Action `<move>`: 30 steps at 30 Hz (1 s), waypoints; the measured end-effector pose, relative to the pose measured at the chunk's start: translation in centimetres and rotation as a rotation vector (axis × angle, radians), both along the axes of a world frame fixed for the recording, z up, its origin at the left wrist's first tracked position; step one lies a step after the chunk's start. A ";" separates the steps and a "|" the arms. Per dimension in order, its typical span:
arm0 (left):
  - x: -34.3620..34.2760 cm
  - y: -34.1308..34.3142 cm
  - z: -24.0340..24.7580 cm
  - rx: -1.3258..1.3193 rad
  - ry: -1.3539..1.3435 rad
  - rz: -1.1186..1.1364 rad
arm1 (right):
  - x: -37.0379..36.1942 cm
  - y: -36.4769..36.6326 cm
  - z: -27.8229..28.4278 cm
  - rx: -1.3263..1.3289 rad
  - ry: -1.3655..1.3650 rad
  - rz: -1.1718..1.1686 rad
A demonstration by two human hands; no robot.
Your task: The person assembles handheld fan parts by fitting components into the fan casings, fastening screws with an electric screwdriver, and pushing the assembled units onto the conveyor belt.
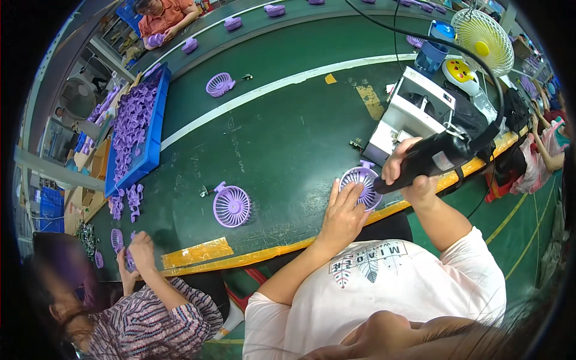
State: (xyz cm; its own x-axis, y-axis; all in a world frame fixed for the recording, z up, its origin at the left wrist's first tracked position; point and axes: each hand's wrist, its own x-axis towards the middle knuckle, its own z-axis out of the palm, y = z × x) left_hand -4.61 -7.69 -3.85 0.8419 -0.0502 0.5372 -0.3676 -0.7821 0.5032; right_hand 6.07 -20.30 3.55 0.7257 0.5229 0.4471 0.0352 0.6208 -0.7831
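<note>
The purple fan housing lies on the green bench, just on the operator's side of the white-and-silver machine, near that machine's left near corner.

Left hand: palm down, fingers extended and laid over the left and near part of the housing grille. The thumb is not distinguishable; whether the hand closes around the rim cannot be told.

Right hand: closed around the body of a black handheld tool, directly in front of the machine. The fingers wrap the far side of the tool and the thumb side supports it from beneath. The tool's narrow front end is at the right edge of the housing; contact cannot be confirmed. The housing therefore sits under the left fingers and to the left of the right-hand grip.

A second fan housing lies well to the left of the machine.
</note>
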 end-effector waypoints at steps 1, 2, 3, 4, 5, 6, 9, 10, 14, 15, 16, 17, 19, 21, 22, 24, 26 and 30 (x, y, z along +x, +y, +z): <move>0.0 0.0 0.1 0.003 0.006 0.000 | -0.1 0.1 -0.2 -0.016 -0.006 0.022; 0.0 0.0 0.2 0.002 0.008 0.003 | -0.2 0.2 -0.2 -0.014 0.019 0.060; 0.0 0.0 0.2 -0.006 0.005 -0.001 | -0.2 0.3 -0.3 -0.016 0.021 0.063; 0.0 0.1 0.3 -0.013 0.002 -0.004 | -0.1 0.4 -0.5 -0.016 0.020 0.079; 0.0 0.1 0.2 -0.014 0.004 -0.001 | -0.1 0.5 -0.7 -0.016 0.019 0.095; 0.0 0.2 0.2 -0.009 0.008 -0.003 | -0.1 0.7 -0.9 -0.017 0.020 0.097; 0.0 0.2 0.2 -0.006 0.013 -0.008 | -0.2 0.8 -1.2 -0.058 0.011 0.128; 0.0 0.2 0.2 -0.005 0.012 -0.011 | -0.4 0.8 -1.2 -0.065 0.018 0.158; 0.0 0.2 0.0 -0.024 0.012 0.002 | -0.7 1.0 -1.3 -0.057 0.036 0.187; 0.0 0.2 0.1 -0.022 0.014 -0.002 | -0.7 1.0 -1.2 -0.051 0.042 0.179; 0.0 0.2 0.2 -0.019 0.017 -0.004 | -0.4 0.9 -1.1 -0.066 0.015 0.142; 0.0 0.2 0.1 -0.019 0.017 -0.003 | -0.2 0.9 -1.1 -0.058 0.024 0.127; 0.0 0.1 0.1 -0.003 0.004 0.005 | 0.4 0.6 -1.3 -0.065 0.013 0.086; 0.0 0.2 0.1 0.006 0.002 0.006 | 0.2 0.6 -0.9 -0.049 0.024 0.074; 0.0 0.2 0.1 0.015 0.000 0.006 | 0.2 0.5 -0.7 -0.033 0.033 0.061; 0.1 0.1 0.1 0.002 0.003 0.004 | 0.1 0.5 -0.5 -0.011 0.035 0.060; 0.0 0.1 0.1 -0.009 0.006 0.000 | 0.1 0.6 -0.4 0.002 0.016 0.063; 0.0 0.2 0.2 -0.011 0.016 -0.003 | 0.0 0.7 -0.6 -0.024 -0.010 0.074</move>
